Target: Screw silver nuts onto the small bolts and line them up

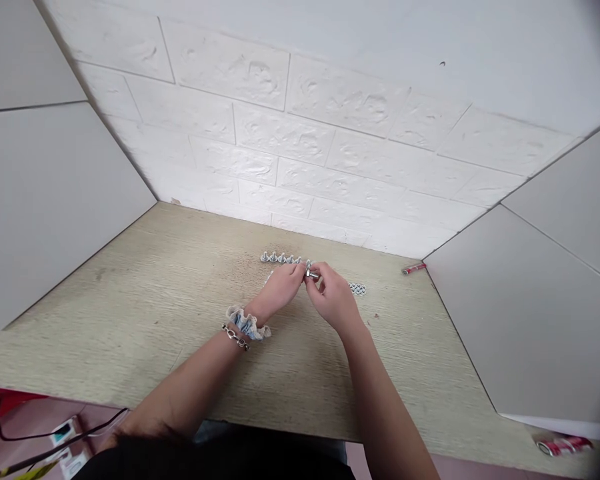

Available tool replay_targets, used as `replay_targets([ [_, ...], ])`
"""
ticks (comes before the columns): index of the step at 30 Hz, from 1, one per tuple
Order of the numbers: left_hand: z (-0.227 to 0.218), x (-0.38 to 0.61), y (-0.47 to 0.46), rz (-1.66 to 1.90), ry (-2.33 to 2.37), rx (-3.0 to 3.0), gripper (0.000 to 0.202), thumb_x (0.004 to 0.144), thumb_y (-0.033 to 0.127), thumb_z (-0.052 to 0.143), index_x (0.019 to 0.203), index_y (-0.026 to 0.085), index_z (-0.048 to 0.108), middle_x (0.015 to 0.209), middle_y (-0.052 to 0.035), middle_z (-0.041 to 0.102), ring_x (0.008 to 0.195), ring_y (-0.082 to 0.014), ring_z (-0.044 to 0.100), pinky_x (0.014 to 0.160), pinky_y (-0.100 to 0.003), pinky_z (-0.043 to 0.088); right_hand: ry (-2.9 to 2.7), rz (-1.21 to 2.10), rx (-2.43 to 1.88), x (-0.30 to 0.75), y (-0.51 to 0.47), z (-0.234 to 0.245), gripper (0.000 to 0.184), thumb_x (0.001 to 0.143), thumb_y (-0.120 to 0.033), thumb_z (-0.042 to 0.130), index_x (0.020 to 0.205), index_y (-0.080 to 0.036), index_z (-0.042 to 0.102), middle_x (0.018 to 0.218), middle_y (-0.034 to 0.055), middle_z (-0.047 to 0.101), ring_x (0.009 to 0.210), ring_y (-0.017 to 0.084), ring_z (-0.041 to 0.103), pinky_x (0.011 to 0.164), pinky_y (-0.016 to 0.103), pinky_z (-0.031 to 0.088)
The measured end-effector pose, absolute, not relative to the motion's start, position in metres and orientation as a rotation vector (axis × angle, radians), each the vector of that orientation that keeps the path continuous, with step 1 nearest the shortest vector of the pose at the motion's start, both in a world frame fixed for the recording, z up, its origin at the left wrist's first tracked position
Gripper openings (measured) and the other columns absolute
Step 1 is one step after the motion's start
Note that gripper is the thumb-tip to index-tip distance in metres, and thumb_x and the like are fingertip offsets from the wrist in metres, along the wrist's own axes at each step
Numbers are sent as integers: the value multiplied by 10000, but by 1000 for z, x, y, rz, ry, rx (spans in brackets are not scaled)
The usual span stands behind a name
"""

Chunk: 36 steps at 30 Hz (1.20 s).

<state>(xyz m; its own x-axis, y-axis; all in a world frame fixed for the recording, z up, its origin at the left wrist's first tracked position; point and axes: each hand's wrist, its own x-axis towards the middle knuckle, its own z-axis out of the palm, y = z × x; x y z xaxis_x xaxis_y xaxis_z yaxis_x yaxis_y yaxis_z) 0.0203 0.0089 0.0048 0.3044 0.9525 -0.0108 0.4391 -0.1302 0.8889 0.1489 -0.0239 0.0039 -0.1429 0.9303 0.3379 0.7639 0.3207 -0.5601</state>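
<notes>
My left hand (280, 288) and my right hand (333, 293) meet above the middle of a light wooden table (145, 300). Both pinch a small metal bolt (311, 272) between their fingertips. A row of several upright bolts (280, 258) stands on the table just behind my left hand. A small heap of metal nuts (357, 289) lies to the right of my right hand. My left wrist wears a blue-and-white scrunchie (247, 323) and a chain bracelet.
A white brick-pattern wall runs behind the table, with grey panels on both sides. A red marker (413, 269) lies at the back right corner. Cables and red items sit below the front left edge; a red can (563, 445) lies at the lower right.
</notes>
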Motion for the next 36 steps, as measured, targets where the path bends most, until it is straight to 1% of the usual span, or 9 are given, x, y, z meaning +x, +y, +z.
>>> replay_targets([
  [3,5,20,9,745,1272,1722,380,835,403,248,554,183,377,563,3,452,557,-136,386,528,-266,260,-1987,314,-1495,150,-23,3,187,844,-329,382,856,-213,527,762,11,583,629,131,504,585,240,341],
  [7,5,21,9,719,1279,1728,390,831,419,253,523,186,308,517,18,377,516,-124,329,507,-269,234,-2003,277,-1534,151,-21,3,304,874,-358,312,705,-203,512,675,14,543,629,137,492,590,244,335],
  [10,5,21,10,738,1263,1720,385,828,414,257,525,185,322,518,17,383,520,-125,337,503,-268,238,-1978,316,-1531,151,-22,3,255,870,-357,328,783,-209,517,716,6,572,618,130,498,583,241,332],
  [12,4,20,10,761,1241,1712,379,831,401,249,538,183,352,537,10,417,535,-129,362,508,-265,255,-1966,348,-1509,150,-23,4,183,850,-338,379,885,-217,511,778,0,596,618,123,507,584,237,335],
  [14,5,20,10,772,1236,1713,369,834,380,244,552,182,377,566,2,457,556,-134,390,516,-262,271,-1972,364,-1486,149,-24,5,162,833,-311,411,930,-218,502,810,-2,602,626,119,515,590,234,338],
  [19,6,19,9,738,1275,1755,359,833,368,248,558,183,387,589,-3,494,576,-141,416,528,-259,281,-1998,391,-1464,150,-24,6,168,849,-303,379,903,-215,512,799,6,589,652,128,509,585,234,333],
  [24,6,21,8,746,1294,1780,362,833,377,250,543,184,348,557,10,448,557,-133,389,524,-263,260,-1999,376,-1488,151,-23,5,241,869,-338,324,757,-205,491,698,3,539,616,130,462,561,231,310],
  [27,5,21,8,736,1281,1771,342,827,360,253,543,186,332,545,11,429,550,-133,374,514,-263,246,-1984,398,-1523,151,-23,5,271,871,-367,312,721,-207,470,657,-7,531,586,126,449,541,228,293],
  [36,2,21,11,737,1248,1733,376,834,406,244,541,183,320,533,20,385,534,-124,346,505,-263,235,-1976,436,-1554,150,-24,7,183,846,-328,347,870,-218,491,749,1,600,617,135,498,570,234,304],
])
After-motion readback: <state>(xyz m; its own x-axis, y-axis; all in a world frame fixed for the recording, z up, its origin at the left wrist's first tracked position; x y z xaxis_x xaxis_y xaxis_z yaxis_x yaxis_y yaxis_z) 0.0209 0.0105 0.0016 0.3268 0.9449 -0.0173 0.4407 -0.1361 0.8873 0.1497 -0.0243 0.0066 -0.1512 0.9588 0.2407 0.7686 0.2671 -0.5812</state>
